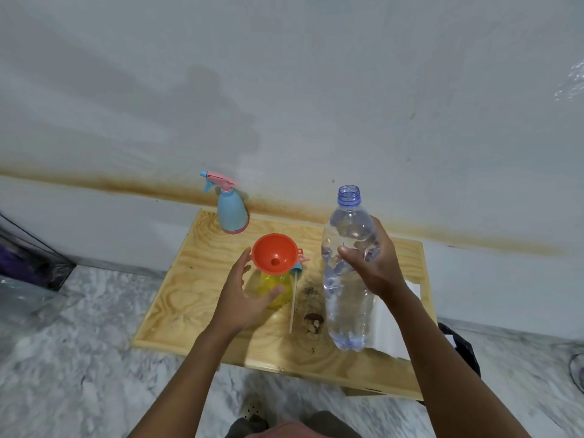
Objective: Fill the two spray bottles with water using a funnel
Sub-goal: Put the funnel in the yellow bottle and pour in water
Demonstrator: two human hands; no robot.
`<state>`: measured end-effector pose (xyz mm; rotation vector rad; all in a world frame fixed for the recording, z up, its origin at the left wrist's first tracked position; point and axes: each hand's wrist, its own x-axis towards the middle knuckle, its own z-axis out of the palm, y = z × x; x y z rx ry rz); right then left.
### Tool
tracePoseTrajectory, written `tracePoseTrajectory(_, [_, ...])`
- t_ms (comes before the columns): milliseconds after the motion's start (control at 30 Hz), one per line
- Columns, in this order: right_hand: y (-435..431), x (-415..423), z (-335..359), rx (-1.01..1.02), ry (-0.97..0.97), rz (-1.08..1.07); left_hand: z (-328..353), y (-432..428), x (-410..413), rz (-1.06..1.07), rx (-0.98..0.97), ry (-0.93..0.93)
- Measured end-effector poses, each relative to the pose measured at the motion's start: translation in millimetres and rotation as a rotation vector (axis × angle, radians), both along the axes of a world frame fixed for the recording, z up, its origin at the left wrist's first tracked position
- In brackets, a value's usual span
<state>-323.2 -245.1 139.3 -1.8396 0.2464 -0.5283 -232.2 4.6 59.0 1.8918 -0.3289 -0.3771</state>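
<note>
An orange funnel [274, 253] sits in the neck of a yellow spray bottle [277, 287] in the middle of a low wooden table [189, 298]. My left hand [245, 295] cups the yellow bottle from the left, thumb against its side and fingers near the funnel rim. My right hand [374, 263] grips a large clear water bottle [346, 279], uncapped, upright and lifted above the table to the funnel's right. A blue spray bottle [231, 213] with its pink and blue trigger head on stands at the table's back edge. A detached spray head with its dip tube [293, 298] lies beside the yellow bottle.
A white sheet of paper [392, 327] lies on the table's right side under my right arm. Dark stains [313, 320] mark the wood near the centre. The wall [284, 90] stands directly behind the table. Marbled floor [79, 358] surrounds it, and a dark bag [461, 346] sits at the right.
</note>
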Motion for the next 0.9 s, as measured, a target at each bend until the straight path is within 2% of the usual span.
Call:
tracePoseTrajectory(100, [7.0,-1.5,8.2,-0.003,0.079,0.074,13.2,3.1,2.7,0.020,-0.026,-0.069])
tracePoseTrajectory(200, [14.4,-4.3,13.2,-0.008,0.149,0.125,28.1,-1.9,6.7,0.094,-0.090,-0.008])
tracePoseTrajectory(367, [23.3,-12.7,12.0,0.065,0.226,0.185,39.4,-11.0,10.3,0.163,-0.064,-0.038])
tracePoseTrajectory(533, [29.2,-19.6,13.4,0.051,0.327,0.202,41.1,-16.5,12.3,0.232,-0.038,-0.049])
tracePoseTrajectory(900, [32.0,-23.3,9.8,0.058,0.446,0.245,46.7,-18.8,17.0,0.221,-0.042,-0.047])
